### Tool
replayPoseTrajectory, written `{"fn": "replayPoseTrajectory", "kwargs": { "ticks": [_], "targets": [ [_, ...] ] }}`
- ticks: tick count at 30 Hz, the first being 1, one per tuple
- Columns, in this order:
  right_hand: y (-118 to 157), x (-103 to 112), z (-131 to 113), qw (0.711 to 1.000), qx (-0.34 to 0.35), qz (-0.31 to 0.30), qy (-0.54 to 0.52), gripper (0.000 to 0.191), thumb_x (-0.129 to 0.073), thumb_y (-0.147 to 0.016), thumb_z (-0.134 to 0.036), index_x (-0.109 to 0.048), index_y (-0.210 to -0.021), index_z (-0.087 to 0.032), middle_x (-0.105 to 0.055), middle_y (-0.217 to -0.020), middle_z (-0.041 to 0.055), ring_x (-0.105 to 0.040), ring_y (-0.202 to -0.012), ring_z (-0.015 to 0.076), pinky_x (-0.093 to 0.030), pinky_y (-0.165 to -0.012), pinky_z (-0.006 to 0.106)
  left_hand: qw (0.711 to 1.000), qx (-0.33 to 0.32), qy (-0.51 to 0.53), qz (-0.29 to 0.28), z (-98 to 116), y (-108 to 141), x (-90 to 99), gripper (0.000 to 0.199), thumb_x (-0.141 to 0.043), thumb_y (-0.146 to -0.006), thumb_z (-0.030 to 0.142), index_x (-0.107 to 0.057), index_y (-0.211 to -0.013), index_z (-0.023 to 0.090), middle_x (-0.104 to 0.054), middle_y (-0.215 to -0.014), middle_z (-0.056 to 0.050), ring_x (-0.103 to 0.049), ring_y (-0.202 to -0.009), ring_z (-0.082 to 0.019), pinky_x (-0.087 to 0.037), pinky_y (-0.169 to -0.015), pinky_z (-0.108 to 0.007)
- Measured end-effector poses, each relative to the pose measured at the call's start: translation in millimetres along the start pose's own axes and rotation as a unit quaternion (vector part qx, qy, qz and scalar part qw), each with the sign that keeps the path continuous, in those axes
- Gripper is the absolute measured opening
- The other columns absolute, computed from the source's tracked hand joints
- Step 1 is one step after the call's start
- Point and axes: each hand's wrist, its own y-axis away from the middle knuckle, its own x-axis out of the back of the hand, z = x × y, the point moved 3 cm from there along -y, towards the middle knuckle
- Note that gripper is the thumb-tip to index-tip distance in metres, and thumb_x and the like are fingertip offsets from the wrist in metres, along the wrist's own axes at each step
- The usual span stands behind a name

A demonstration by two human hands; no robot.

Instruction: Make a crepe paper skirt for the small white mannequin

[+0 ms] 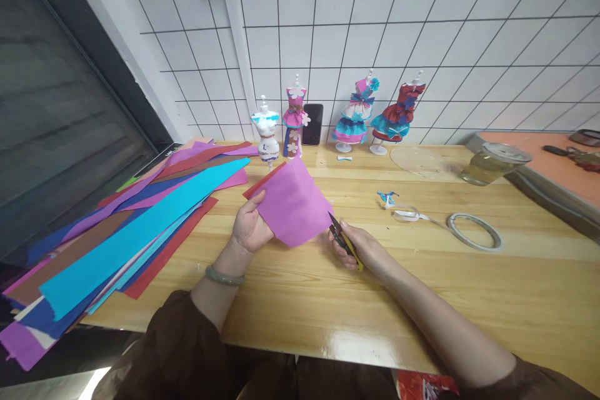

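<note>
A purple sheet (pixel 295 203) is held up over the wooden table, with a red piece (pixel 266 179) showing behind its upper left edge. My left hand (pixel 250 225) grips the sheet's left side, thumb on the front and the other fingers behind it. At the sheet's right corner, my right hand (pixel 354 244) is closed around dark scissors with yellow on the handle (pixel 347 242). The blade tips meet the edge of the purple sheet.
Long coloured strips (pixel 140 219) lie piled at the left. Small dress forms (pixel 350 119) and a phone (pixel 312 124) stand along the tiled wall. To the right are a tape roll (pixel 474 232), a cup of liquid (pixel 494 164) and scraps (pixel 388 198) on the table (pixel 422 312).
</note>
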Motion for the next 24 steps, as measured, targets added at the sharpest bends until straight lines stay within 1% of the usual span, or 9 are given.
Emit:
{"fn": "replayPoseTrajectory", "kwargs": {
  "ticks": [4, 11, 16, 19, 24],
  "targets": [
    [-0.4, 1.3, -0.6, 1.000, -0.001, 0.000, 0.001, 0.042, -0.042, -0.081, -0.058, -0.052, -0.079, -0.017, -0.040, -0.051, -0.0053, -0.027, -0.036, 0.0047, -0.020, -0.035, 0.017, 1.000, -0.001, 0.000, -0.002, -0.1, 0.6, -0.4, 0.037, -0.032, -0.088, 0.024, -0.060, -0.107, 0.009, -0.067, -0.100, -0.010, -0.054, -0.110, -0.022, -0.026, -0.106, -0.040],
    [-1.8, 1.8, 1.7, 1.000, 0.000, -0.006, 0.006, 0.043, -0.040, -0.083, -0.056, -0.052, -0.080, -0.016, -0.040, -0.050, -0.0053, -0.028, -0.037, 0.0048, -0.021, -0.035, 0.018, 1.000, 0.001, -0.001, 0.002, -1.2, 0.8, -2.2, 0.039, -0.031, -0.088, 0.023, -0.058, -0.111, 0.009, -0.068, -0.098, -0.010, -0.053, -0.111, -0.021, -0.027, -0.105, -0.038],
    [-0.8, 1.4, 1.5, 1.000, 0.001, -0.009, 0.005, 0.044, -0.041, -0.081, -0.059, -0.051, -0.079, -0.016, -0.036, -0.049, -0.0066, -0.024, -0.036, 0.0043, -0.018, -0.035, 0.017, 1.000, 0.005, -0.006, 0.009, -2.0, -0.3, 0.3, 0.037, -0.033, -0.088, 0.024, -0.061, -0.106, 0.009, -0.068, -0.099, -0.009, -0.056, -0.106, -0.022, -0.027, -0.105, -0.040],
    [0.1, 1.6, 1.0, 1.000, -0.006, -0.008, 0.008, 0.044, -0.041, -0.081, -0.059, -0.051, -0.078, -0.016, -0.033, -0.050, -0.0071, -0.022, -0.037, 0.0041, -0.016, -0.035, 0.016, 1.000, 0.006, -0.005, 0.008, -2.4, -0.7, 1.3, 0.037, -0.033, -0.088, 0.024, -0.062, -0.104, 0.008, -0.068, -0.100, -0.009, -0.059, -0.102, -0.021, -0.027, -0.105, -0.039],
    [1.1, 2.6, -0.5, 1.000, -0.006, -0.001, 0.014, 0.044, -0.039, -0.081, -0.060, -0.050, -0.076, -0.017, -0.030, -0.050, -0.0077, -0.019, -0.038, 0.0041, -0.014, -0.035, 0.016, 1.000, 0.005, -0.005, 0.016, -3.5, -1.7, 1.7, 0.036, -0.034, -0.087, 0.024, -0.061, -0.105, 0.008, -0.068, -0.100, -0.009, -0.060, -0.101, -0.020, -0.029, -0.104, -0.037]
  ]
}}
